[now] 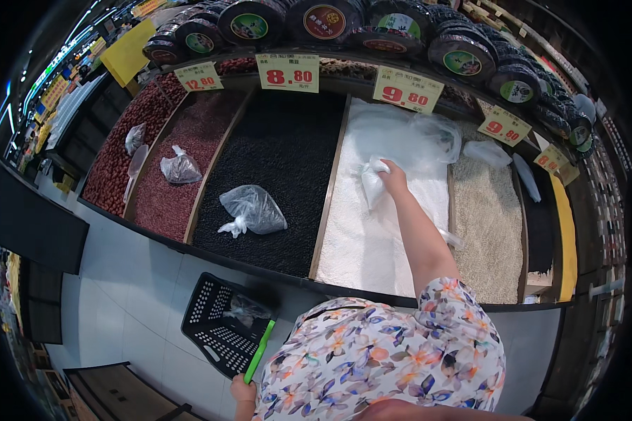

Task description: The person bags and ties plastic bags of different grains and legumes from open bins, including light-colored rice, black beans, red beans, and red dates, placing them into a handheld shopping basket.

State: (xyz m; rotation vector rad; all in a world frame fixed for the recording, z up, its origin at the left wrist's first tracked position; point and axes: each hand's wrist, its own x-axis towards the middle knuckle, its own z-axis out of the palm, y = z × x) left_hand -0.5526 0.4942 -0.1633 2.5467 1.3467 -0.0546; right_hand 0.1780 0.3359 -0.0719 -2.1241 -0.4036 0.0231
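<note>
My right hand reaches over the bin of white grain, its fingers closed on the neck of a small clear plastic bag of white grain. Just behind it lies a crumpled clear plastic sheet or bag on the grain. At the lower left my left hand is wrapped round the bright green handle of a black shopping basket. The basket hangs tilted beside me, with a clear plastic bag inside; I cannot make out what that bag contains.
A knotted plastic bag lies on black beans, and another on small red beans. Wooden dividers separate the bins. Pale grain is to the right. Price signs and round dark packages line the back.
</note>
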